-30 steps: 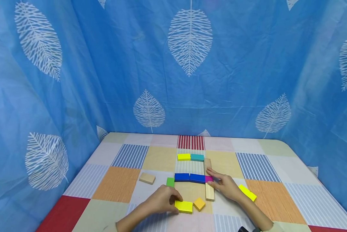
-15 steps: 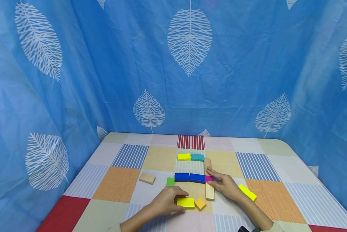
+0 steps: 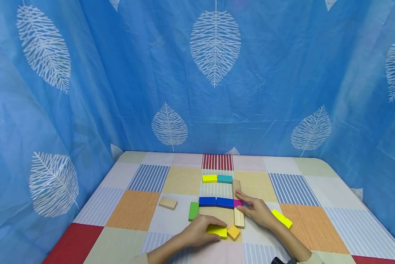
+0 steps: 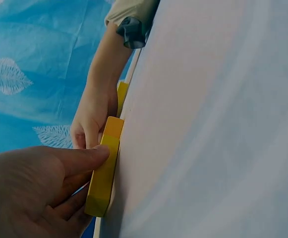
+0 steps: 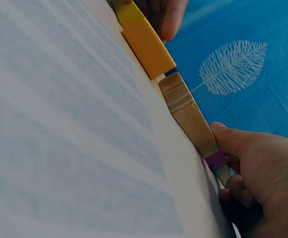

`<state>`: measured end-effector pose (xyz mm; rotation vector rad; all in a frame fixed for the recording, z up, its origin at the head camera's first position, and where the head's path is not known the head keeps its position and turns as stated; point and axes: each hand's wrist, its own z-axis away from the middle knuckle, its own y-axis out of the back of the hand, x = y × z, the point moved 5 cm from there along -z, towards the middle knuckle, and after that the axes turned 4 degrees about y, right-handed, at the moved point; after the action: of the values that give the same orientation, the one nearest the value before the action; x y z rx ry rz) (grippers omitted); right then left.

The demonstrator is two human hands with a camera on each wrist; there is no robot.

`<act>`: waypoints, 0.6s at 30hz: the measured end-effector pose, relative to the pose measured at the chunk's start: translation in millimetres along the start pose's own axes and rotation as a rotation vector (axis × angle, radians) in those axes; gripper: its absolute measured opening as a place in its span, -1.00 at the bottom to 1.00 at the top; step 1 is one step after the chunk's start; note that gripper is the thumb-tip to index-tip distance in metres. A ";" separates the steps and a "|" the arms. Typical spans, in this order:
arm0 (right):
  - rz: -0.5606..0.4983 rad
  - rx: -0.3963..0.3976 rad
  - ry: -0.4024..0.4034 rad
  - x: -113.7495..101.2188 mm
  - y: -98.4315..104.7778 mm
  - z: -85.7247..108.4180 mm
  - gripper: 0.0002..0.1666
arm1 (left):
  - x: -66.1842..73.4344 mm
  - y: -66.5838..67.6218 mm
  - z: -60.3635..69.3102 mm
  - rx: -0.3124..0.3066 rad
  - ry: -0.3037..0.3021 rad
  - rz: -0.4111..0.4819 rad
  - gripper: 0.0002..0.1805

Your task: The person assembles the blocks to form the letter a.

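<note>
In the head view my left hand (image 3: 198, 231) grips a yellow block (image 3: 221, 231) between thumb and fingers. Its right end meets a small orange block (image 3: 233, 233), turned at an angle. The left wrist view shows the thumb on the face of this yellow block (image 4: 102, 178). My right hand (image 3: 258, 213) rests with extended fingers against the right side of a column: a wooden block (image 3: 236, 185), a magenta block (image 3: 238, 203) and a nearer wooden block (image 3: 239, 219). Two blue blocks (image 3: 207, 201) run leftward from the magenta one. A green block (image 3: 193, 211) lies at their left end.
Farther back, a yellow block (image 3: 209, 178) and a teal block (image 3: 225, 179) lie end to end. A loose wooden block (image 3: 168, 202) is at left. More yellow (image 3: 282, 219) lies right of my right forearm. Blue curtains (image 3: 144, 73) enclose the patchwork-covered table (image 3: 131, 209).
My left hand has slid the yellow block to the right, and the orange block has shifted right along with it. More of the green block shows now. My right hand has stayed put.
</note>
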<state>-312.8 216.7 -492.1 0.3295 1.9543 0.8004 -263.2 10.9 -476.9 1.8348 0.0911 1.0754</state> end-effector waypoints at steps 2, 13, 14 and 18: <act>0.008 -0.003 0.001 -0.4 0.0 -0.3 -0.41 | 1.3 -2.2 -1.5 -0.007 0.004 0.011 -0.64; 0.010 0.005 0.024 -2.4 0.3 -0.9 -0.41 | 1.9 16.8 3.7 0.090 0.000 0.077 -0.57; 0.005 0.005 0.022 -2.4 0.3 -0.9 -0.41 | -0.1 23.6 5.4 0.123 -0.003 0.081 -0.57; 0.003 0.006 0.025 -2.5 0.1 -0.4 -0.41 | -15.5 56.6 17.0 0.287 0.022 0.073 -0.59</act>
<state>-311.9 215.3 -490.1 0.3270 1.9805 0.8044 -281.7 -38.3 -445.8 2.0961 0.2017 1.1826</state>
